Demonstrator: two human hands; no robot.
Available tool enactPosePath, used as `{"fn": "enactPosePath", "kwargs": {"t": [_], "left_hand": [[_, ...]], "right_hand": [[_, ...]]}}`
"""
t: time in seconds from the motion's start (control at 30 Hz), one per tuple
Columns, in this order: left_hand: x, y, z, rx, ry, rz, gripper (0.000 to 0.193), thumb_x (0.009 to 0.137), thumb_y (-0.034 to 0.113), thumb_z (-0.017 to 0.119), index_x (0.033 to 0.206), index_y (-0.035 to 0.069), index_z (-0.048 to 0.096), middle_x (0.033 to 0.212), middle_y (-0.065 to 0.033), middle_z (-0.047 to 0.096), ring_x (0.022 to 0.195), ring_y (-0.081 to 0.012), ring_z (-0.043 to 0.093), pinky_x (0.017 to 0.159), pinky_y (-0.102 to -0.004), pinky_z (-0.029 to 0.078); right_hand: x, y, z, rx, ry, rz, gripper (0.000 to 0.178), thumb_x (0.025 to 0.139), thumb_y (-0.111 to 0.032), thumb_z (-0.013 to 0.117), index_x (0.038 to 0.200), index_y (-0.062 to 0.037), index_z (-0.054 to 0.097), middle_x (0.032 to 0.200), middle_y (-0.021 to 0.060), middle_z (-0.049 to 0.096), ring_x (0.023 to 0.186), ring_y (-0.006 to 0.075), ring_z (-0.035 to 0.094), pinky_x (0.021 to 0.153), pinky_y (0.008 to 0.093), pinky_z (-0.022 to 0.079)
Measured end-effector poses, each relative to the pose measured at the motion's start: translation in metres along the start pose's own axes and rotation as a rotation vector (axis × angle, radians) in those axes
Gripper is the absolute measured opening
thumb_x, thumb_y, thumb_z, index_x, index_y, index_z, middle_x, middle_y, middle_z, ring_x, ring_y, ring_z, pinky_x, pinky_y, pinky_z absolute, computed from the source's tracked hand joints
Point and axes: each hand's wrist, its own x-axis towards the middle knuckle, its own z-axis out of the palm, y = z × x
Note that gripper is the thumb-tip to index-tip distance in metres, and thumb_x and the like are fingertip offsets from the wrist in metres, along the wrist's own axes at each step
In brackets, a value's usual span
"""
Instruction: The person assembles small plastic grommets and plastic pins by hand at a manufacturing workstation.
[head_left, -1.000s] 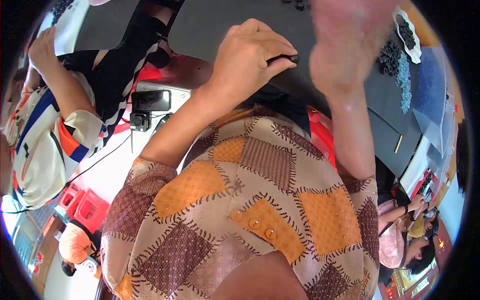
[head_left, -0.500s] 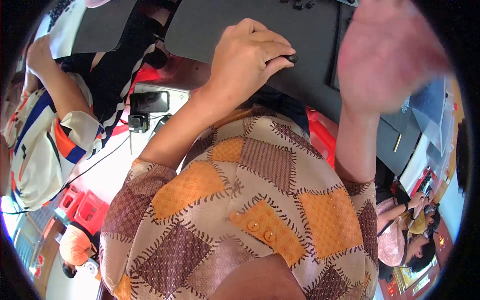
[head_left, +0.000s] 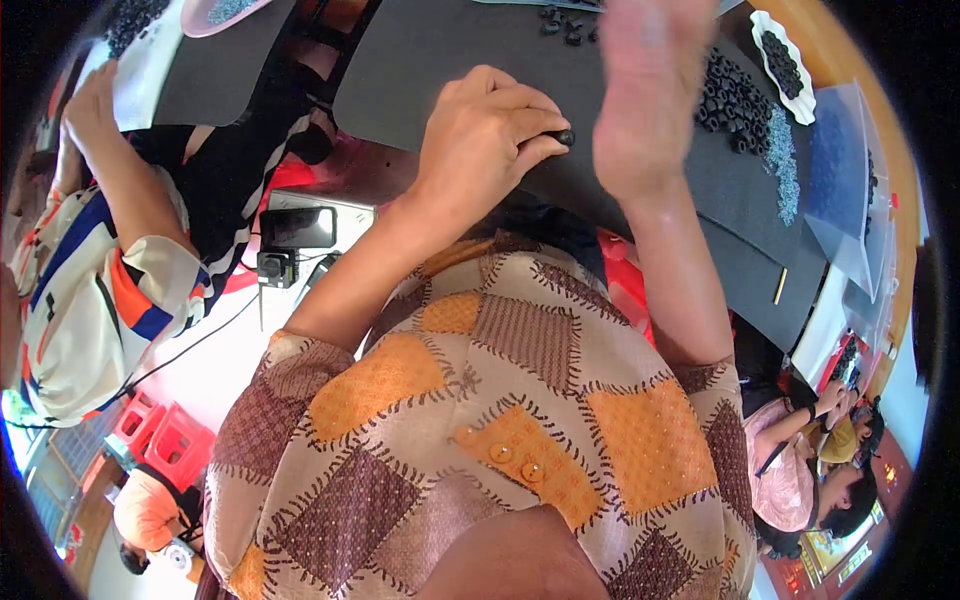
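Observation:
My left hand (head_left: pixel 490 138) is closed over the dark grey mat (head_left: pixel 410 85), pinching a small black rounded piece (head_left: pixel 566 137) between thumb and fingertips. To its right, my right hand (head_left: pixel 650 110) is raised and smeared by motion, so its fingers cannot be read. Just beyond that hand lies a pile of black ring-shaped pieces (head_left: pixel 735 105), with a strip of tiny pale blue beads (head_left: pixel 783 170) along its right side. A few loose black pieces (head_left: pixel 572 27) lie at the far edge of the mat.
At the far right stands a white scalloped dish (head_left: pixel 806 106) of black pieces, near a clear plastic sheet (head_left: pixel 842 185). A thin yellow stick (head_left: pixel 780 285) rests on the right-hand mat. On my left, a phone (head_left: pixel 298 228) lies beside a small black device (head_left: pixel 275 268); a co-worker (head_left: pixel 100 270) sits beyond.
My right hand has swung leftward, uncovering the black pile, the blue beads and the white dish. My left hand, still pinching the black piece, appears slightly lower and further left.

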Motion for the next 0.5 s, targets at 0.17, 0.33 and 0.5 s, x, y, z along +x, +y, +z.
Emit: {"fn": "enactPosePath", "kwargs": {"t": [0.17, 0.33, 0.5], "left_hand": [[0.001, 0.003, 0.0, 0.045, -0.037, 0.028, 0.014, 0.065, 0.013, 0.077, 0.078, 0.009, 0.072, 0.08, 0.0013, 0.066, 0.086, -0.0221, 0.058, 0.076, -0.0375, 0.045], [0.005, 0.001, 0.006, 0.087, -0.032, 0.059, 0.015, 0.067, 0.014, 0.077, 0.078, 0.006, 0.07, 0.082, -0.0035, 0.063, 0.085, -0.0252, 0.057, 0.076, -0.0382, 0.046], [0.014, 0.004, -0.001, 0.021, -0.16, 0.14, 0.019, 0.075, 0.014, 0.073, 0.091, 0.003, 0.068, 0.093, -0.0076, 0.064, 0.089, -0.029, 0.057, 0.084, -0.0377, 0.049]], "right_hand": [[-0.028, 0.001, 0.023, 0.278, -0.034, 0.351, 0.051, 0.097, -0.024, 0.044, 0.144, -0.0045, 0.039, 0.152, 0.0225, 0.026, 0.142, 0.037, 0.026, 0.115, 0.0471, 0.02], [-0.021, -0.001, 0.011, 0.367, -0.051, 0.278, 0.045, 0.097, -0.023, 0.047, 0.137, -0.0034, 0.047, 0.149, 0.0218, 0.031, 0.135, 0.035, 0.036, 0.111, 0.0431, 0.029], [-0.042, 0.015, -0.031, 0.494, 0.155, 0.535, 0.035, 0.096, -0.008, 0.056, 0.13, -0.0021, 0.054, 0.132, 0.0109, 0.057, 0.112, 0.0192, 0.061, 0.095, 0.0281, 0.046]]}}
